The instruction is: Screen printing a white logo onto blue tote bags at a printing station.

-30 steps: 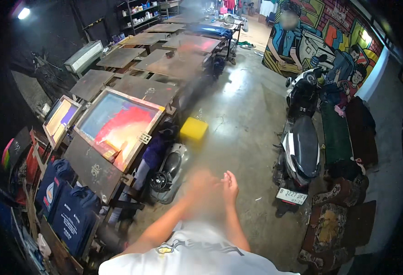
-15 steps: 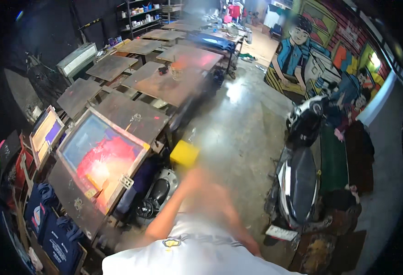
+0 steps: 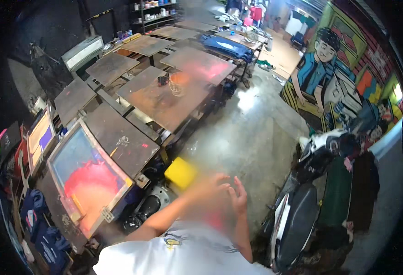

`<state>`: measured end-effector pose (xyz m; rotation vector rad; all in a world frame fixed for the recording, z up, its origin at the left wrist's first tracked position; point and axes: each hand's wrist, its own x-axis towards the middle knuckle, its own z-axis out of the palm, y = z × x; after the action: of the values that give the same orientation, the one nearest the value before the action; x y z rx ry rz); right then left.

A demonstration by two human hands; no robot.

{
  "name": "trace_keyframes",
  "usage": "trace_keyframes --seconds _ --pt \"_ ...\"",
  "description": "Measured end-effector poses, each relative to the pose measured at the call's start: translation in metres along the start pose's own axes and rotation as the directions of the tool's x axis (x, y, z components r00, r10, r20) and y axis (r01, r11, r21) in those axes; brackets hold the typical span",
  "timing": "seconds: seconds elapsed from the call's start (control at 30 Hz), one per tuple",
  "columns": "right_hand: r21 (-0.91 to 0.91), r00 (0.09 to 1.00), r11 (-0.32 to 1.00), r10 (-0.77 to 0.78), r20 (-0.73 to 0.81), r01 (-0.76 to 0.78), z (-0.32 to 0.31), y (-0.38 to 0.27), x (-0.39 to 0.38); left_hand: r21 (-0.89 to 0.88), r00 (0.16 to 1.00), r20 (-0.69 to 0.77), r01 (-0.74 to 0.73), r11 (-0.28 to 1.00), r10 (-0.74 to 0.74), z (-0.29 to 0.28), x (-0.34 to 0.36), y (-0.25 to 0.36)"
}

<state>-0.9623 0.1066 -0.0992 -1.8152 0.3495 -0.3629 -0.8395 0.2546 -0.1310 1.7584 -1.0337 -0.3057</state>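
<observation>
In front of my chest both hands are raised close together over the floor. My left hand (image 3: pixel 213 186) is partly smeared by a blur, and its fingers point toward the right one; I cannot make out how far they are bent. My right hand (image 3: pixel 239 196) has its thumb and fingers apart, with nothing visible between them. A bright yellow boxy thing (image 3: pixel 180 173) is just left of my left hand; no grip on it shows. Farther left, a wooden-framed printing screen (image 3: pixel 91 172) with red-pink and orange ink leans over a dark table board (image 3: pixel 119 137).
Several dark table boards (image 3: pixel 144 45) run toward the back, one bearing an orange-topped container (image 3: pixel 179 82). A motor scooter (image 3: pixel 297 224) stands at right, another vehicle's dark seat (image 3: pixel 151 204) at lower left. Dark blue printed fabric (image 3: pixel 45 240) hangs at far left. Concrete floor (image 3: pixel 238 133) lies between.
My hands have risen and come into clearer view, and the right fingers now show spread. The view has shifted, so the scooter and printing screen sit lower in it.
</observation>
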Motion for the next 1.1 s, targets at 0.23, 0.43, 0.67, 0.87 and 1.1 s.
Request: trace_keyframes --seconds 0.23,0.43,0.67,0.87,1.1 --pt "0.052 0.995 0.994 -0.100 0.029 0.098 -0.069 0.038 0.176 -0.053 0.999 -0.033 0.012 0.999 -0.014 0.001 0.181 -0.005" --pt "0.081 0.984 0.981 -0.178 0.009 0.176 -0.139 0.022 0.320 -0.124 0.971 -0.181 0.138 0.983 -0.159 -0.011 0.303 -0.015" --pt "-0.123 0.971 0.963 -0.240 0.011 0.239 -0.191 0.026 0.448 0.127 0.932 -0.355 0.125 0.984 -0.072 -0.009 0.394 -0.055" --pt "-0.123 0.961 0.955 -0.276 -0.028 0.271 -0.215 0.035 0.558 0.137 0.913 -0.400 0.151 0.979 -0.085 -0.019 0.501 -0.097" --pt "-0.259 0.933 0.906 -0.358 -0.045 0.335 -0.232 0.033 0.715 -0.105 0.859 -0.465 0.187 0.977 -0.214 -0.083 0.671 -0.177"
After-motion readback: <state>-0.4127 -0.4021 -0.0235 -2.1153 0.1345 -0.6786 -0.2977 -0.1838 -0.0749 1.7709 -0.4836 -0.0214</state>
